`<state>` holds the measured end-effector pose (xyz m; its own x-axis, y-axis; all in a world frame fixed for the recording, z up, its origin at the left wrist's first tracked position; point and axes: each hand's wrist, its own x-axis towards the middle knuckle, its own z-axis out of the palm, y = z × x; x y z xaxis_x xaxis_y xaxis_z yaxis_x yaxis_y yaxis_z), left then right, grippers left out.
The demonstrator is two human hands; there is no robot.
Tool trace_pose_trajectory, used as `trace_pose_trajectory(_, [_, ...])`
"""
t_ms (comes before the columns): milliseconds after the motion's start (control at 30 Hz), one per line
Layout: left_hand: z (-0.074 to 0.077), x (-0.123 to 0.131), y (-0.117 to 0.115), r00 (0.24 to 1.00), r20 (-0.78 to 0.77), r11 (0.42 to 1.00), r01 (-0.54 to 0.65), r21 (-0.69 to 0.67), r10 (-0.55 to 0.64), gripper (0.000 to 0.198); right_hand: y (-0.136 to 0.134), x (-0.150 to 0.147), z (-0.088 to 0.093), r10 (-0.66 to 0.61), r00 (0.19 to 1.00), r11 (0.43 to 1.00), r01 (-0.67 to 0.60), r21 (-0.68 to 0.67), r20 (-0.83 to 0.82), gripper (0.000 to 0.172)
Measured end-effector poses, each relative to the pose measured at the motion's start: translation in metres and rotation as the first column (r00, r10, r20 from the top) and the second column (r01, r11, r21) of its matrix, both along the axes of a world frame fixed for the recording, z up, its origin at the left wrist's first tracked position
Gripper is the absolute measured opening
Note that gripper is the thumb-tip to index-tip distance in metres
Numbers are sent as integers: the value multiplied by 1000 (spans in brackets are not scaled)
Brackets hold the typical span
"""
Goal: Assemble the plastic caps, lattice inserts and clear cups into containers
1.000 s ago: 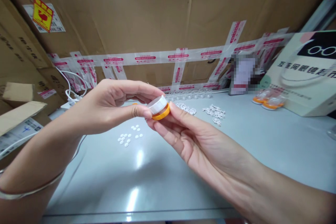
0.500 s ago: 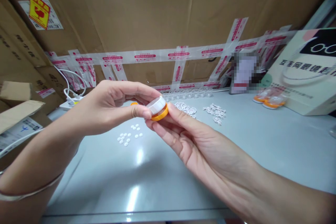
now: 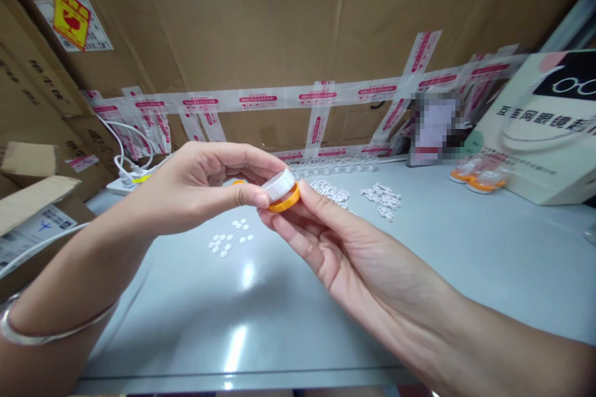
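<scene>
Above the middle of the table my two hands meet at one small round piece. My left hand (image 3: 205, 183) pinches its white ridged cap (image 3: 278, 185) between thumb and fingers. Below that, my right hand (image 3: 326, 229) grips the orange ridged ring (image 3: 285, 201), thumb on its right side and fingers underneath. The two parts sit against each other, tilted; a narrow clear band shows between them. Whether they are joined, I cannot tell. Part of another orange piece (image 3: 238, 182) shows behind my left hand. Several small white discs (image 3: 218, 243) lie on the table below my left hand.
Behind my hands stands a row of clear round cups (image 3: 344, 165). White ring-like parts (image 3: 331, 191) and small white pieces (image 3: 382, 198) lie in heaps. Orange-rimmed clear pieces (image 3: 485, 182) sit by a printed box (image 3: 540, 136). A power strip (image 3: 125, 183) is at left.
Almost nothing differs. My hands and the white and orange piece have shifted very slightly in the picture, with the same grip on both parts.
</scene>
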<state>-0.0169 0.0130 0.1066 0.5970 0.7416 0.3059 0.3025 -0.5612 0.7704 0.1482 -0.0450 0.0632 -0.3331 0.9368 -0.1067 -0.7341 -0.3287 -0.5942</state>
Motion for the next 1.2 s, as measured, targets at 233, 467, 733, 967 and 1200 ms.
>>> trace_pose_trajectory(233, [-3,1,1,1000,16,1000,10,8,-10,21,-3,-2,0,-19,999,1000,19,-6,-34,14])
trace_pose_trajectory(467, [-3,0,0,1000,-15,998,-18,55,19,24,-1,-2,-1,-14,1000,1000,13,-8,-22,13])
trace_pose_trajectory(733, [-3,-1,-2,998,-62,993,-11,117,18,26,0,-2,-4,1,1000,1000,-1,-24,-19,15])
trace_pose_trajectory(967, [-4,-3,-2,997,-75,991,5,130,5,26,2,-1,-7,26,999,999,-27,-21,-18,17])
trace_pose_trajectory(1200, [-7,-2,-1,997,-80,991,32,127,-22,25,3,-1,-7,22,1000,998,-22,-62,-1,17])
